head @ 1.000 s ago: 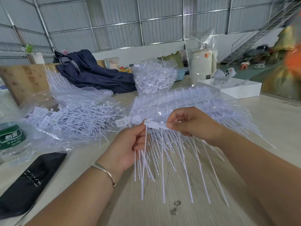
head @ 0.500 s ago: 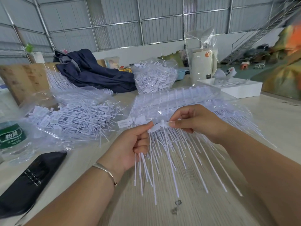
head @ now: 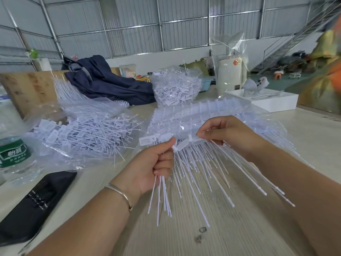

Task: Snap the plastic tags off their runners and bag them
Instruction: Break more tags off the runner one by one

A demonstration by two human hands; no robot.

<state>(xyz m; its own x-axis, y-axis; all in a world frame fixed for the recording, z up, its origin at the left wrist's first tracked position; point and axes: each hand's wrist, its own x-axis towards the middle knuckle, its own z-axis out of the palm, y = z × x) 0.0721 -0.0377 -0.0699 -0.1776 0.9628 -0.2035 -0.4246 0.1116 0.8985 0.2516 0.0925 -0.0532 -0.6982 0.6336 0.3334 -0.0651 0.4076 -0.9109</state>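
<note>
The left hand is curled into a fist around a small bundle of loose white plastic tags, their thin stems hanging below the fist and their flat rectangular heads poking out above the thumb. The right hand pinches the runner between thumb and forefinger; it is a white strip from which many long, needle-thin tag stems fan downward and outward like a comb, each with a small bead near its tip. Both hands hover just above the pale wood-grain counter, with the runner spanning the gap between them. To the left on the counter lies an open clear bag heaped with detached tags. Behind the hands a stack of unbroken runners sits in clear wrapping, and further back a second, fuller bag of tags stands beside a dark blue garment
</note>
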